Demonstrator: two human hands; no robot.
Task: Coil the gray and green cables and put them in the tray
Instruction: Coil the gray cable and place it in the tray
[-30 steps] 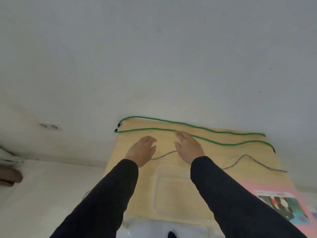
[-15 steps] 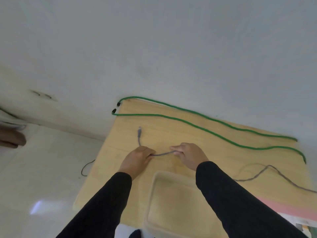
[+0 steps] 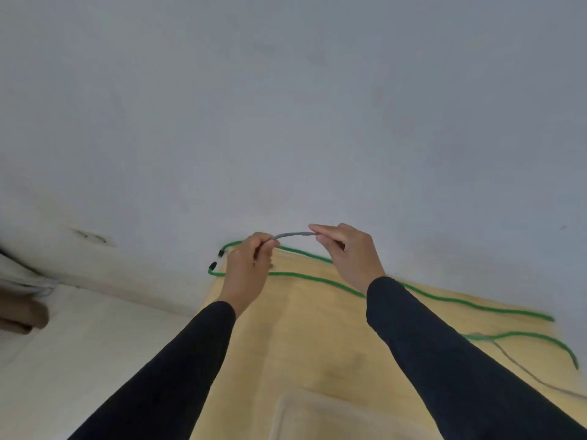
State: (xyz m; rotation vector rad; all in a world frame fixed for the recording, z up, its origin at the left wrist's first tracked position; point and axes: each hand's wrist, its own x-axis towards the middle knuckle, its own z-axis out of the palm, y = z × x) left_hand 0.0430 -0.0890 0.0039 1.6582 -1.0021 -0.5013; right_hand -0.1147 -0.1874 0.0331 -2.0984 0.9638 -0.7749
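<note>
Fingers of your left hand (image 3: 246,271) and right hand (image 3: 344,252) pinch a thin gray cable (image 3: 293,234) taut above the long green cable (image 3: 320,278); its blurred tail probably crosses the wooden table (image 3: 317,338)

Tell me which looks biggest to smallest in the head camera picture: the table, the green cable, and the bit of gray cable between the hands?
1. Table: covers the most picture.
2. Green cable: thin, but runs across nearly the whole table.
3. Gray cable bit: the short arc between the left hand and right hand.
</note>
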